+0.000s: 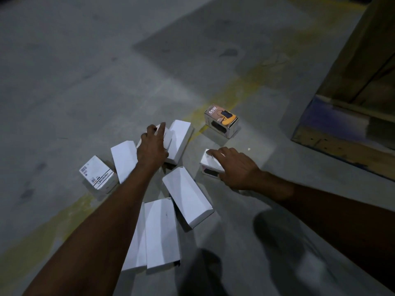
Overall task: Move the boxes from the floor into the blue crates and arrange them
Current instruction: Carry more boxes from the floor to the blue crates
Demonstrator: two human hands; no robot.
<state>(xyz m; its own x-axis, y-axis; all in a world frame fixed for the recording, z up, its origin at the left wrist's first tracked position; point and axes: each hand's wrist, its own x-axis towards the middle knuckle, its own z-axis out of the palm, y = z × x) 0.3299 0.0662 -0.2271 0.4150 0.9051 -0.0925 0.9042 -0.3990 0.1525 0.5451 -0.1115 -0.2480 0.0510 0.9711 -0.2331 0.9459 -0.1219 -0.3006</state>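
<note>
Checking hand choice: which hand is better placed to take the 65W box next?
Right, probably. The right hand rests on a small box just short of the 65W box; the left hand holds a white box farther left.

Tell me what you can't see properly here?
Head view only.
- Far box: left hand grips it, covering most of it.
- Right box: right hand hides its top.
- Labelled box: print too small.
- Blue-edged thing: blurred, cut off by right edge; crate or not, cannot tell.
</note>
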